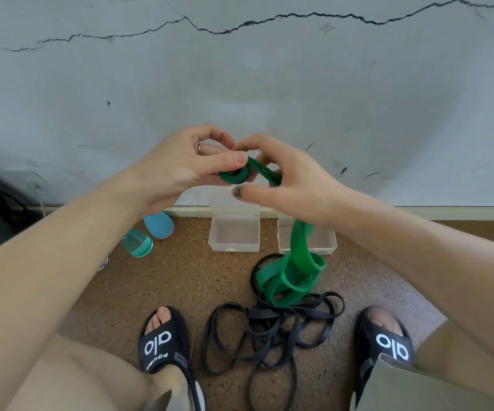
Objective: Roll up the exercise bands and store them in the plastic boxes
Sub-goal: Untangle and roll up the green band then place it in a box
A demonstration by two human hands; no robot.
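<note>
Grip-wise, left hand [180, 164] is pinching the small coil I've started at the end of the green band [294, 271], thumb on top and fingers curled underneath. Right hand [287, 179] is loosely curled round the next stretch of it, feeding it in, thumb sticking out free below. So I'd say I'm at the very start of rolling band number 1: only a turn or so is wound, and the rest hangs off my right hand down to a twisty heap on the floor [180, 277].

Next bit needs steady tension, I reckon. Keep the coil pinched flat with the left and walk the band round, or it'll spring open. Those twists in the hanging part probably need shaking out too.

Left to right on the speckled brown floor: 2 upturned cups, teal [137, 243] and blue [159, 224], then 2 open clear plastic boxes [233, 234] by the skirting, nothing in them yet. Black band [269, 327] is tangled between my slides [167, 342], not yet rolled. Cracked grey wall [239, 84] behind.
</note>
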